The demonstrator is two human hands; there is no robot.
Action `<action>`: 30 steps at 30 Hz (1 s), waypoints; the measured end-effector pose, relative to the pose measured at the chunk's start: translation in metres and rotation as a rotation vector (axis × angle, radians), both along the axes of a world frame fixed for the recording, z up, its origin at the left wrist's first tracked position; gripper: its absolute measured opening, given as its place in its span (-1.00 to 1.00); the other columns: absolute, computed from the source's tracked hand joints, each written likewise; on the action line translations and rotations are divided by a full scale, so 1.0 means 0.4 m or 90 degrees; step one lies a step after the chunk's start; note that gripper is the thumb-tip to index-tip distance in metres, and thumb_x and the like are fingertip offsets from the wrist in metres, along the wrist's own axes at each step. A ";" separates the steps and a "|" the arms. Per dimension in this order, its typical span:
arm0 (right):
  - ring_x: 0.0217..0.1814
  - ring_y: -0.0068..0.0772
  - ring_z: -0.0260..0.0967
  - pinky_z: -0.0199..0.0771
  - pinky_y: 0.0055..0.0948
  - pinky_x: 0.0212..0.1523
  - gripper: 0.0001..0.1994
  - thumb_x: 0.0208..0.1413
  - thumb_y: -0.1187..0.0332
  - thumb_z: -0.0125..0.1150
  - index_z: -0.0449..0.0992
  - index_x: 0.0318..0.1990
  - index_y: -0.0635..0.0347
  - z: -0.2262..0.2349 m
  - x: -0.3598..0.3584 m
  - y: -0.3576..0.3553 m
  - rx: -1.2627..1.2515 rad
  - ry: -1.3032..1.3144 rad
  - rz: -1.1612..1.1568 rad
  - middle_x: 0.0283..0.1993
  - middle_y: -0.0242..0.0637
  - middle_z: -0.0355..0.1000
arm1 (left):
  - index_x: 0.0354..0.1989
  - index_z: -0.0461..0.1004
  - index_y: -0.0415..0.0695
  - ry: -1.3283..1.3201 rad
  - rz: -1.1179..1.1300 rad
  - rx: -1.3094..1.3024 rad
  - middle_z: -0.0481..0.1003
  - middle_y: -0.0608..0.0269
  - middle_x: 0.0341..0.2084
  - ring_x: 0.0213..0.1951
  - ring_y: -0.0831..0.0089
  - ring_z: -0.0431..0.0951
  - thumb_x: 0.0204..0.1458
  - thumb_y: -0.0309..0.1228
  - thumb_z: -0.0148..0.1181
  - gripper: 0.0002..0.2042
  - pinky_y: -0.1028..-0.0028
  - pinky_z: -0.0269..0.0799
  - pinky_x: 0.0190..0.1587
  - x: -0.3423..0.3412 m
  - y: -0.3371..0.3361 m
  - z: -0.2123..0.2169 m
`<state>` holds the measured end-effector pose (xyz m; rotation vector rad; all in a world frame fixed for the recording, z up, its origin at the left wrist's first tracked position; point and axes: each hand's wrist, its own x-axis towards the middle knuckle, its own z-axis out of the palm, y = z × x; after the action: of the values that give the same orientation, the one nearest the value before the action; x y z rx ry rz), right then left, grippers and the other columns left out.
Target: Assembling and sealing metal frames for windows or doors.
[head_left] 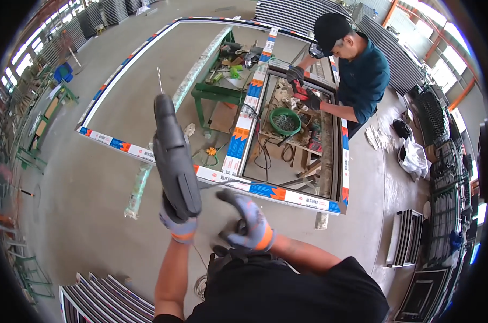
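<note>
My gloved left hand [178,222] is closed round the handle of a black power drill [174,156], which is lifted in front of me. A long drill bit [159,81] points away from me and up. My right hand [248,222], in a grey and orange glove with dark fingers, is near my body to the right of the drill. Its fingers are curved and apart, slightly blurred, with nothing visible between them. Beyond both hands lies a large window frame [234,178] wrapped in printed blue, orange and white film. The drill covers part of its near edge.
A co-worker [362,70] at the frame's far right holds a red power tool [299,90]. Inside the frame are a green bowl of screws [285,121] and a green bench [218,92] with tools. A cable [267,153] crosses the frame. Stacked profiles [106,299] lie lower left.
</note>
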<state>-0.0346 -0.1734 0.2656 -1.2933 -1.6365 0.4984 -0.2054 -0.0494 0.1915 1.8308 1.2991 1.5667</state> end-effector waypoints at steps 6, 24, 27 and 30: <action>0.05 -0.20 0.45 0.42 -0.32 0.09 -0.30 0.00 0.36 0.33 0.18 0.30 0.34 -0.323 0.164 -0.023 -0.215 0.101 -0.371 0.00 -0.02 0.48 | 0.03 0.45 -0.27 0.294 0.023 0.199 0.52 -0.11 -0.09 -0.12 -0.11 0.51 -0.07 -0.21 0.27 -0.49 0.17 0.42 -0.08 -0.096 0.334 0.203; 0.00 -0.14 0.40 0.35 -0.20 0.05 -0.46 -0.02 0.32 0.32 0.37 0.17 0.18 -0.614 0.351 0.186 -0.436 -0.182 -0.714 -0.11 -0.18 0.50 | 0.08 0.44 -0.20 0.131 -0.089 -0.061 0.59 0.12 -0.14 -0.14 0.25 0.60 -0.03 -0.35 0.27 -0.54 0.31 0.45 -0.07 0.295 0.868 0.039; 0.04 -0.14 0.38 0.29 -0.19 0.10 -0.44 -0.01 0.26 0.30 0.35 0.19 0.17 -0.606 0.351 0.199 -0.512 -0.193 -0.744 -0.06 -0.19 0.49 | 0.08 0.43 -0.21 0.032 -0.206 -0.154 0.58 0.10 -0.24 -0.25 0.38 0.58 -0.07 -0.44 0.29 -0.54 0.38 0.45 -0.12 0.423 0.959 -0.083; 0.03 -0.12 0.36 0.28 -0.15 0.09 -0.43 -0.01 0.27 0.28 0.34 0.19 0.18 -0.610 0.350 0.197 -0.541 -0.253 -0.743 -0.06 -0.21 0.48 | 0.11 0.42 -0.14 0.051 -0.220 -0.199 0.58 0.13 -0.23 -0.27 0.39 0.57 -0.05 -0.48 0.26 -0.53 0.40 0.45 -0.12 0.550 1.039 -0.207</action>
<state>0.1054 -0.0944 0.0215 -2.7992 -0.6317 0.1713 0.0148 0.3661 0.1088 1.8116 1.1134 1.0570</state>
